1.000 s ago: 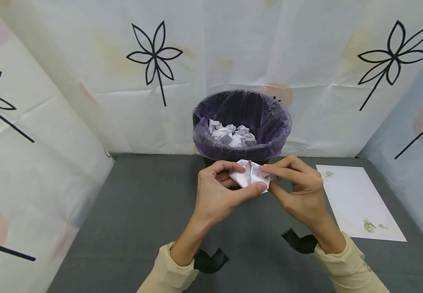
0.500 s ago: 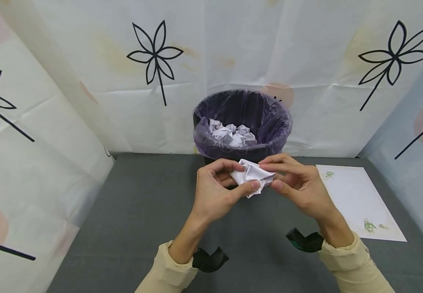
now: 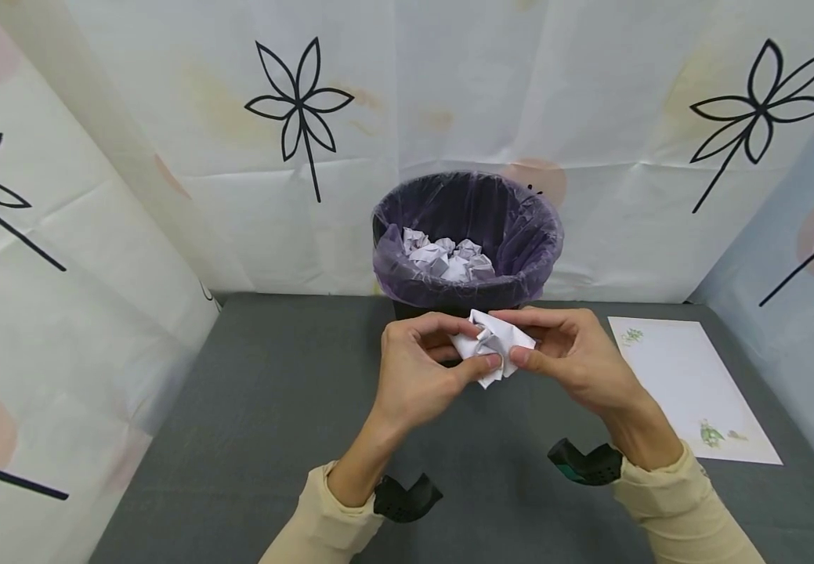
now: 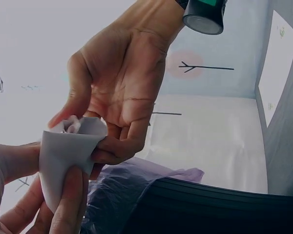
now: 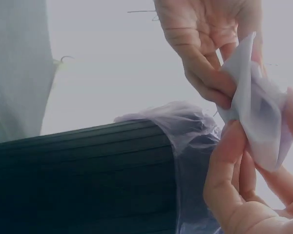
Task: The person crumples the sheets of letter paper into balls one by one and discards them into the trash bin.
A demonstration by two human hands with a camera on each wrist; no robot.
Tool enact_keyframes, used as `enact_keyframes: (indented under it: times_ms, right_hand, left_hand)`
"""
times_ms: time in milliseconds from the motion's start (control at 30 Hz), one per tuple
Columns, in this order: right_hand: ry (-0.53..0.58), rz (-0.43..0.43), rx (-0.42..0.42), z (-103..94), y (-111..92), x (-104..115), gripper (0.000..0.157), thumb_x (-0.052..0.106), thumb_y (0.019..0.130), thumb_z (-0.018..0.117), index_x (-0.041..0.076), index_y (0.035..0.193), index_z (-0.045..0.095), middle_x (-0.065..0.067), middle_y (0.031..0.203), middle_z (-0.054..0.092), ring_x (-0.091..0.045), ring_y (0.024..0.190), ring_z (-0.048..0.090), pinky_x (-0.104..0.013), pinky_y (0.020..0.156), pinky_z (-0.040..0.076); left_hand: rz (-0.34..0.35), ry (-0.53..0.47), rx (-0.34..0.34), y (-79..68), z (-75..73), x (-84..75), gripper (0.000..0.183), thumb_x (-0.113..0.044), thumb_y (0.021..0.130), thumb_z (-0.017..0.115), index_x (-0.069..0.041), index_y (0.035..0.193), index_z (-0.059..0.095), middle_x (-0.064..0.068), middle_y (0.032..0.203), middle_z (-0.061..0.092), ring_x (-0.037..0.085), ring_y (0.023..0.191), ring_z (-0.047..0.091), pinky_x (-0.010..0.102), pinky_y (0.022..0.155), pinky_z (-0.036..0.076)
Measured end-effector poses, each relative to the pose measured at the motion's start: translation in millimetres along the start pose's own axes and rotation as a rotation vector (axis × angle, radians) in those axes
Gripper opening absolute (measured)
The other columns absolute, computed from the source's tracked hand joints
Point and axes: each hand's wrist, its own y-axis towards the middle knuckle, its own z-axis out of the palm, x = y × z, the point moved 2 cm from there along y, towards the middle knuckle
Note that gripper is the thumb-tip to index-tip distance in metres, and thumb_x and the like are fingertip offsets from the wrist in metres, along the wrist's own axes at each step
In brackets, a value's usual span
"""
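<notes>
Held piece: we have one folded, part-crumpled white paper (image 3: 500,341) in mid-air over the grey table (image 3: 280,407), at the near side of the lined bin (image 3: 473,294), which stands at 12 o'clock from it.

Hands: left hand (image 3: 417,372) at 8 o'clock, half closed, thumb and fingers pinching the paper's near and far edges. Right hand (image 3: 583,362) at 3 o'clock, likewise half closed, thumb on the near face, fingers at the far edge.

Surroundings: crumpled paper balls (image 3: 447,260) lie in the bin; a flat sheet (image 3: 692,395) with printed green sprigs lies between 3 and 4 o'clock.

Handling (our judgement): very light, dry, hardly slippery. Thin walls give easily, yet creases are springy; we expect a loosely held flap to unfold. The wrist views show a hollow pocket, so pressure should collapse it further; tearing seems a small risk unless tugged. Best hold: thumbs against fingers at 3 and 9 o'clock, across several layers, rather than one loose corner.
</notes>
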Motion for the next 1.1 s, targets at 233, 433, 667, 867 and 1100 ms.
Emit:
enact_keyframes:
  times_ms: [233,433,667,867,1100]
  right_hand:
    - [-0.038,-0.066,-0.035,6.8,1.2,-1.2,0.030,-0.014,0.093,0.065,-0.014,0.123,0.064,-0.013,0.115,0.069,-0.017,0.095,0.070,-0.028,0.079,0.059]
    - [-0.196,-0.098,-0.187,11.9,0.4,0.0,0.015,-0.011,0.090,0.070,-0.013,0.105,0.071,-0.011,0.094,0.070,-0.013,0.076,0.066,-0.024,0.067,0.056]
    - [-0.107,-0.152,-0.172,7.1,-0.6,0.0,0.018,-0.001,0.092,0.072,-0.008,0.109,0.074,-0.008,0.093,0.069,-0.012,0.077,0.062,-0.022,0.066,0.054]
    - [0.071,-0.224,-0.075,3.4,0.8,-0.5,0.021,-0.004,0.094,0.068,-0.012,0.114,0.070,-0.008,0.098,0.068,-0.013,0.082,0.060,-0.023,0.069,0.053]
    - [0.117,-0.214,-0.105,3.4,0.5,-0.7,0.019,-0.001,0.093,0.070,-0.004,0.112,0.072,-0.006,0.101,0.070,-0.012,0.087,0.064,-0.022,0.075,0.055]
  left_hand:
    - [-0.011,0.007,-0.013,0.7,0.5,-0.4,0.020,0.010,0.072,0.087,0.004,0.089,0.077,0.013,0.086,0.075,0.019,0.069,0.074,0.036,0.064,0.062]
    - [0.033,0.034,-0.049,0.6,2.7,-1.5,0.018,0.009,0.073,0.086,0.003,0.086,0.075,0.012,0.082,0.074,0.018,0.065,0.073,0.034,0.060,0.061]
    - [0.139,-0.077,0.104,3.0,-4.4,-2.4,0.054,0.013,0.076,0.083,0.011,0.124,0.056,0.023,0.099,0.069,0.022,0.082,0.074,0.038,0.074,0.062]
    - [0.123,-0.433,0.305,7.0,-13.5,9.8,0.065,-0.006,0.087,0.081,0.025,0.133,0.046,0.015,0.117,0.068,0.016,0.099,0.071,0.029,0.083,0.059]
    - [0.166,-0.445,0.225,5.7,-1.3,18.2,0.070,-0.020,0.087,0.082,0.026,0.128,0.051,0.022,0.123,0.064,0.017,0.104,0.068,0.030,0.088,0.057]
